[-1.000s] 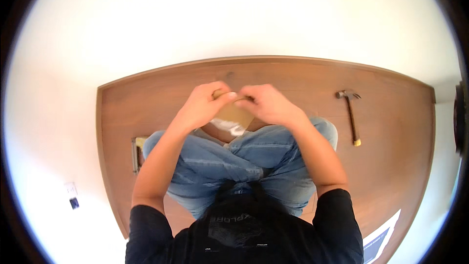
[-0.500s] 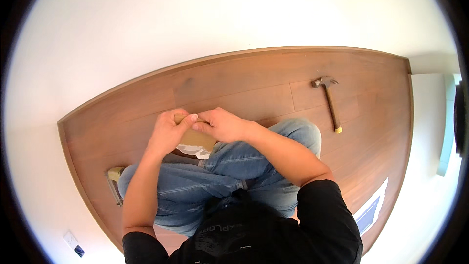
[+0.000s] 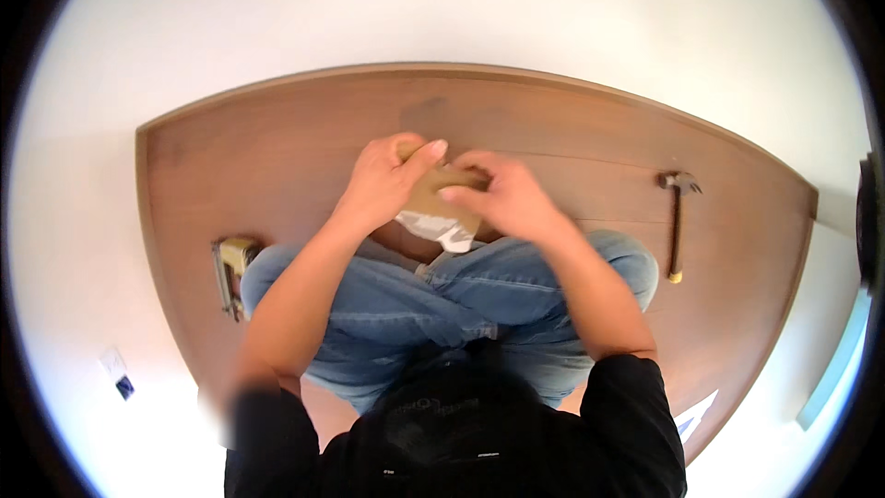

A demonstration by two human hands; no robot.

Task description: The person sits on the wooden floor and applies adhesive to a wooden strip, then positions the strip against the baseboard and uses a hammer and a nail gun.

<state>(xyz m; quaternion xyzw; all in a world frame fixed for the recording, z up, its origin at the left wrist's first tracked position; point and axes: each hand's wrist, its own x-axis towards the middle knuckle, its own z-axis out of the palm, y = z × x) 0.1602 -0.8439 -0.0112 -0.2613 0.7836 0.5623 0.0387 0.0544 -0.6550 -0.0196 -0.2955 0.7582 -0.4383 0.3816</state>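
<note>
Both of my hands are on a piece of brown cardboard (image 3: 431, 192) with a ragged white lower edge, held above my crossed legs. My left hand (image 3: 387, 180) is closed on its upper left part, thumb along the top. Gripping the upper right side, my right hand (image 3: 502, 192) pinches it between thumb and fingers and is slightly blurred. The sheet tilts toward me, and its upper edge is partly hidden by my fingers.
A claw hammer (image 3: 678, 221) with a wooden handle lies on the wooden floor (image 3: 304, 157) to the right. Beside my left knee is a beige and metal tool (image 3: 230, 272), perhaps a staple gun. A white printed sheet (image 3: 696, 424) lies at lower right. White walls (image 3: 442, 9) surround the floor.
My hands have moved apart a little on the cardboard, the right one shifting to its right side. The whole view has shifted, so floor things appear in different places.
</note>
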